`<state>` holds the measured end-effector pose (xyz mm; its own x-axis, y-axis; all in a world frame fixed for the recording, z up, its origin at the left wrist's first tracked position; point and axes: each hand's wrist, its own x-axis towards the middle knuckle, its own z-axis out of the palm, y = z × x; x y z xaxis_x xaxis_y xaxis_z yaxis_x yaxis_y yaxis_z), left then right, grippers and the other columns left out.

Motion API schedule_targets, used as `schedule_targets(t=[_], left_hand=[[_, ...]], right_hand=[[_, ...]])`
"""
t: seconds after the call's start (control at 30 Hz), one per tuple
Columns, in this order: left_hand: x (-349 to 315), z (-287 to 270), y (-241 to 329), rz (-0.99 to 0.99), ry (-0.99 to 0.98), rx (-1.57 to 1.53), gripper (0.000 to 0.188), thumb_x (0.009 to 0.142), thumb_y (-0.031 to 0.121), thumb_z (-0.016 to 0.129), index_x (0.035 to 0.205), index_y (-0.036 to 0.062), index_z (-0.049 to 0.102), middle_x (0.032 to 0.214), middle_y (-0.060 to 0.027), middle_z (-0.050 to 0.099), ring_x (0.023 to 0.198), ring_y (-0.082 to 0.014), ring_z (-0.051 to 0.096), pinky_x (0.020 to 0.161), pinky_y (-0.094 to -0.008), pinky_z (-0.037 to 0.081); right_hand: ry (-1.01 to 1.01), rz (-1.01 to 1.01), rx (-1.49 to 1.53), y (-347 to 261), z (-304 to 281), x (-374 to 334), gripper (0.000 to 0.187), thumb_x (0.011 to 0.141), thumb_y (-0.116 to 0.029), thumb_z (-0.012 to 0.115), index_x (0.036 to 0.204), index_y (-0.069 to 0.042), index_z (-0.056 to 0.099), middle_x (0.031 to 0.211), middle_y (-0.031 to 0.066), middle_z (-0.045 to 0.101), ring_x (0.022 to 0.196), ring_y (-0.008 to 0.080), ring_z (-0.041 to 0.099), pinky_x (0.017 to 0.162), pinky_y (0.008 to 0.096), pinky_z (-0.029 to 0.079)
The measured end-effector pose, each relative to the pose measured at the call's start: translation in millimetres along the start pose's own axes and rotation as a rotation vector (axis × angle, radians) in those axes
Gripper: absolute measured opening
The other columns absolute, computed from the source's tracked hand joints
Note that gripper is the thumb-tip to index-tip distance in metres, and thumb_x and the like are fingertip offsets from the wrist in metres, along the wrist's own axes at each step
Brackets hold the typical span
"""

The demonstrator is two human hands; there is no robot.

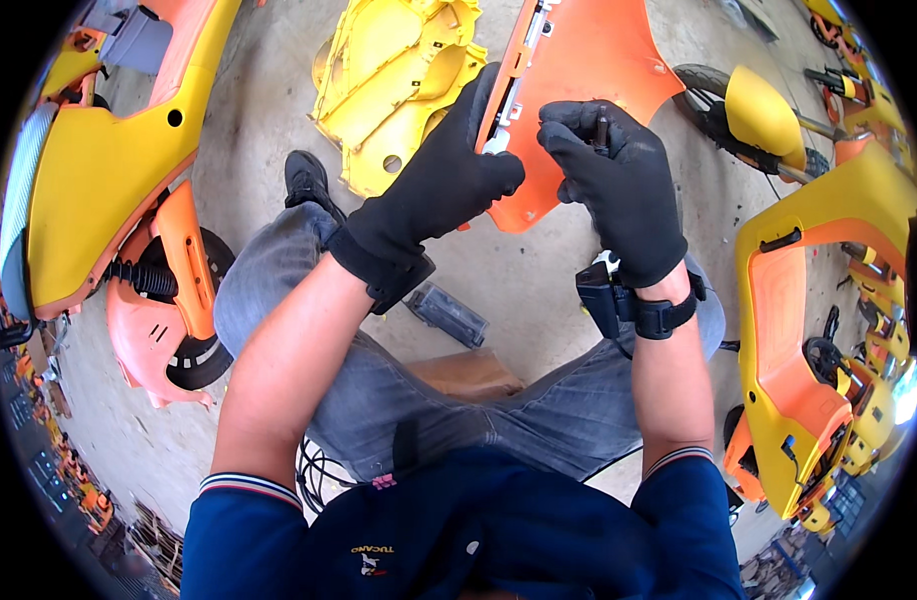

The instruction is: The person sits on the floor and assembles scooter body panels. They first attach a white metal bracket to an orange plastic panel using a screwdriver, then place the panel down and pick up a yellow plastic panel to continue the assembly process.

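Observation:
My left hand [457,165], in a black glove, is closed around the left edge of an orange plastic panel [594,70]. The panel stands tilted in front of me, with a pale metallic strip [515,95] and fittings along that edge. Over the panel's lower right part, my right hand [619,175], also gloved in black, has its fingers curled in a pinch. A short dark rod-like piece [602,130] sticks up between those fingers; its kind and lower end are hidden.
A yellow plastic shell [404,90] lies on the concrete floor beyond my left hand. Between my legs are a dark grey plastic block [447,315] and brown cardboard [469,374]. Yellow-orange scooters stand at left [109,180] and right [779,330]; black cables [321,470] lie by my left thigh.

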<state>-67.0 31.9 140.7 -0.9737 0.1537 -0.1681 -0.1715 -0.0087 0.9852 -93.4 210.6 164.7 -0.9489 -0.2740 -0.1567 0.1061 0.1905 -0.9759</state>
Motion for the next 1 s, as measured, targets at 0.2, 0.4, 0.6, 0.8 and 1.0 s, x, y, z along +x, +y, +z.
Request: schedule_targets(t=[0.2, 0.4, 0.6, 0.8, 1.0], left_hand=[[5, 1, -13, 0.096, -0.037, 0.019, 0.078, 0.073, 0.007, 0.059, 0.145, -0.0005, 0.03, 0.123, -0.0122, 0.053, 0.107, -0.0187, 0.054, 0.091, -0.0313, 0.048], [6, -2, -24, 0.095, -0.082, 0.071, 0.086, 0.073, 0.008, 0.059, 0.149, -0.0051, 0.019, 0.142, -0.018, 0.041, 0.132, -0.0238, 0.043, 0.109, -0.0344, 0.037], [4, -1, -19, 0.157, -0.096, 0.093, 0.089, 0.074, 0.008, 0.059, 0.15, -0.0053, 0.016, 0.148, -0.0211, 0.035, 0.138, -0.0272, 0.036, 0.112, -0.0351, 0.032], [5, -1, -23, 0.181, -0.097, 0.117, 0.09, 0.074, 0.007, 0.059, 0.151, -0.0047, 0.014, 0.149, -0.0229, 0.033, 0.14, -0.0296, 0.033, 0.114, -0.0362, 0.03], [5, 1, -23, 0.236, -0.082, 0.144, 0.091, 0.074, 0.007, 0.059, 0.151, -0.0055, 0.012, 0.151, -0.0237, 0.031, 0.141, -0.0289, 0.032, 0.114, -0.0355, 0.029]], right_hand=[[0.013, -0.027, 0.001, 2, 4, 1, 0.018, 0.088, -0.016, 0.065, 0.097, 0.001, 0.066, 0.078, 0.0033, 0.064, 0.06, 0.0073, 0.057, 0.055, 0.0234, 0.049], [-0.001, -0.011, -0.057, 0, 7, 5, 0.015, 0.087, -0.015, 0.066, 0.093, -0.001, 0.064, 0.079, 0.0039, 0.064, 0.063, 0.0082, 0.059, 0.058, 0.024, 0.05], [0.063, -0.075, -0.124, 10, 11, 7, 0.022, 0.087, -0.015, 0.068, 0.102, -0.002, 0.061, 0.085, 0.0067, 0.066, 0.071, 0.0118, 0.063, 0.062, 0.0268, 0.051], [0.087, -0.146, -0.171, 20, 14, 9, 0.023, 0.087, -0.016, 0.068, 0.104, -0.002, 0.059, 0.086, 0.009, 0.066, 0.072, 0.0137, 0.064, 0.064, 0.0287, 0.052], [0.108, -0.14, -0.194, 17, 15, 8, 0.021, 0.087, -0.014, 0.067, 0.103, -0.002, 0.059, 0.085, 0.0093, 0.066, 0.071, 0.0142, 0.064, 0.064, 0.0288, 0.051]])
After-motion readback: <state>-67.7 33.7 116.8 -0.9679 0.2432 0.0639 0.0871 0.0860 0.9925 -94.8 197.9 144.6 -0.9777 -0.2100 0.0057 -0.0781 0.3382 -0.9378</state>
